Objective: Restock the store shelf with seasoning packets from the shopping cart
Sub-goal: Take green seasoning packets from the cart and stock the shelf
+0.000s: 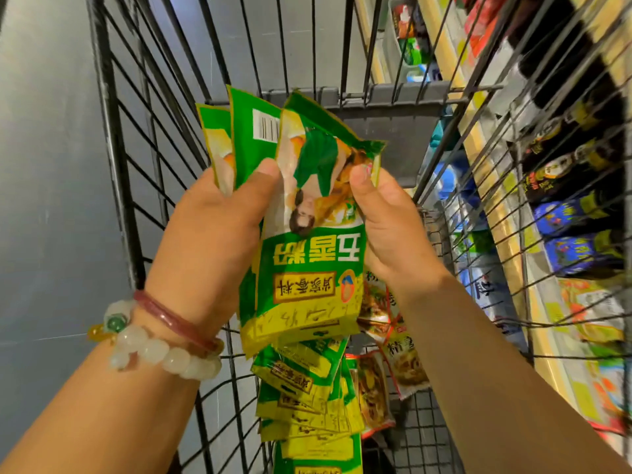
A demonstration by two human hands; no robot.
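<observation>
Progress: early to middle going, by my read. A handful of packets is up in both hands, none of them on the shelf yet, and plenty more wait in the cart.
Left to do: carry this bunch over to the shelving at three o'clock, then come back for the rest. Which slot they belong in, I cannot tell.
Room: a store aisle, grey floor from nine to eleven o'clock, stocked shelves [533,186] running down the right edge behind the wire, with dark bottles [561,172] and blue packs, all blurred.
Shopping cart [113,138]: black wire basket filling the middle, seen from above, its far wall at twelve o'clock.
Cart pile [307,395]: green-and-yellow packets stacked at six o'clock, touching red-and-brown pouches [372,391] just beside them toward five.
Held seasoning packets [307,241]: a fan of green packets at centre, lifted above the pile, print upside down to the camera.
Left hand [212,230]: wrapped round the fan's left edge, thumb pressed on the front packet; bead bracelets [160,347] on the wrist at eight o'clock.
Right hand [386,220]: thumb pinching the front packet's right edge, fingers curled behind.
</observation>
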